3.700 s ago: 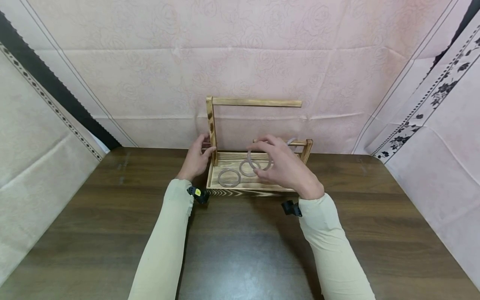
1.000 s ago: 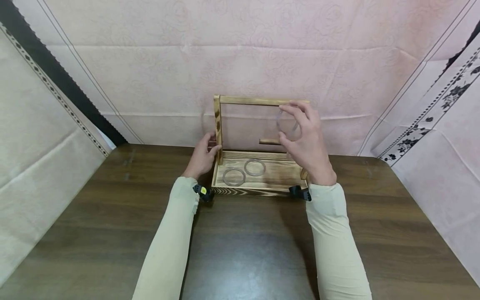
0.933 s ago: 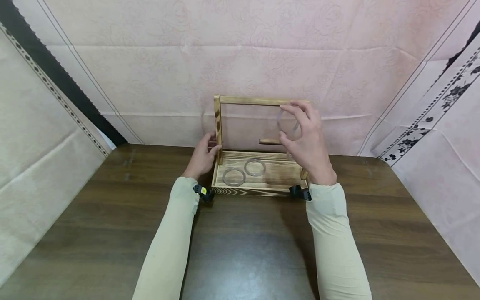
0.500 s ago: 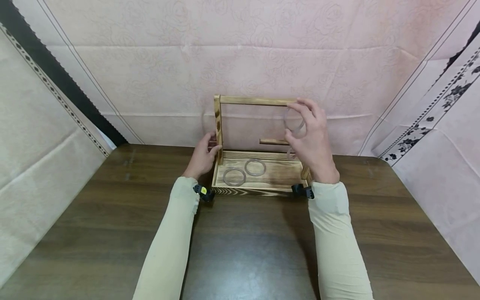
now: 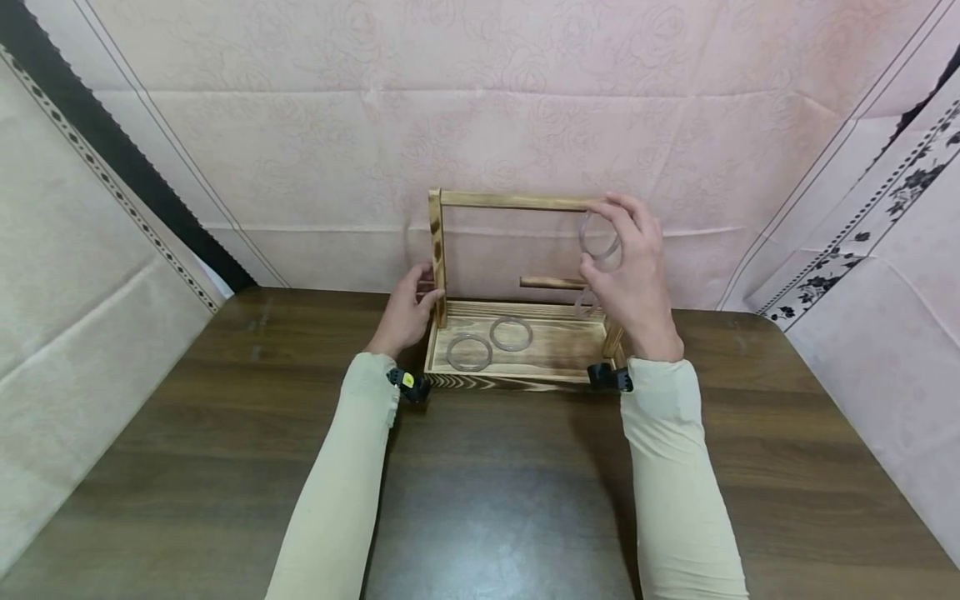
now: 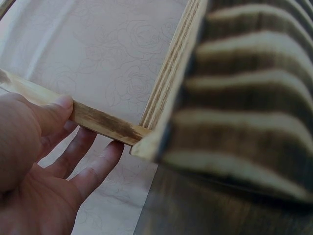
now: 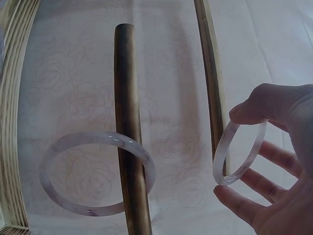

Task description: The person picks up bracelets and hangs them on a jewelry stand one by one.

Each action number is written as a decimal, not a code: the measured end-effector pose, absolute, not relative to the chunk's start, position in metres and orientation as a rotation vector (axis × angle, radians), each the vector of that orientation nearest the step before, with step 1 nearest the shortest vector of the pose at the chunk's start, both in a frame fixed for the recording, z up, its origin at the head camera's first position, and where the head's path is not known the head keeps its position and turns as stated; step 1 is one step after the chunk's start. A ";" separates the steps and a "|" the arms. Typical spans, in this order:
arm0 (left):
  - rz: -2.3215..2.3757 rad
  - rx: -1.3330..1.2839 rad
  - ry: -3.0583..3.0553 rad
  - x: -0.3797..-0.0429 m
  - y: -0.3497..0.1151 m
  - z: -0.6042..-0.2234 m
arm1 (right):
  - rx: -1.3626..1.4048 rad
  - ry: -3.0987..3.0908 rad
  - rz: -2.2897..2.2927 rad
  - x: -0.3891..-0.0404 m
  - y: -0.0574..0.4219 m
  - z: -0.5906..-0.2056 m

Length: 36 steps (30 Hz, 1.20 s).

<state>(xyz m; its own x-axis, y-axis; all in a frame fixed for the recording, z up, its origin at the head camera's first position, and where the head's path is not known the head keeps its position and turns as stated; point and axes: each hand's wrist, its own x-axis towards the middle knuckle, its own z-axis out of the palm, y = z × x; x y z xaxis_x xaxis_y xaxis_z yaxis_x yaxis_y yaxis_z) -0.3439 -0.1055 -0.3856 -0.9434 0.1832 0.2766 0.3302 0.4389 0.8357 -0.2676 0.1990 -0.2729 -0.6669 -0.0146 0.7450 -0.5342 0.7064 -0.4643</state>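
R hand (image 5: 636, 279) pinches a translucent bangle (image 7: 225, 181) btwn thumb & fingertips, up at the free R end of the upper bar (image 5: 517, 202); can't tell if it's round the bar. L hand (image 5: 403, 317) grips L post (image 5: 437, 258) btwn thumb & fingers. 2nd bangle (image 7: 95, 211) hangs round lower bar (image 7: 127, 98), R side. In wooden tray (image 5: 566, 343), L half: near bangle (image 5: 468, 369), plus far bangle (image 5: 512, 349) just R of it. Tray's on brown table (image 5: 480, 500).

Dim wrist views — glare on tabletop (image 5: 487, 517)
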 end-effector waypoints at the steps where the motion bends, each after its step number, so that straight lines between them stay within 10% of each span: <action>1: -1.520 -0.453 -2.543 -0.344 -0.106 -0.385 | 0.414 -2.163 0.889 -0.268 0.200 -0.273; 36: -1.550 -0.451 -2.511 -0.343 -0.104 -0.386 | 0.370 -2.143 0.964 -0.286 0.211 -0.282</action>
<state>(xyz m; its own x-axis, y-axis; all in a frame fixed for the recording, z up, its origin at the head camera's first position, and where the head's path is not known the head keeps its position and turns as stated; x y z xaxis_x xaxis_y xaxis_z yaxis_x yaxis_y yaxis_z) -0.3435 -0.1039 -0.3858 -0.9424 0.1714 0.2871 0.3334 0.4184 0.8448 -0.2857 0.2106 -0.2816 -0.6809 0.0384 0.7314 -0.5217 0.6755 -0.5211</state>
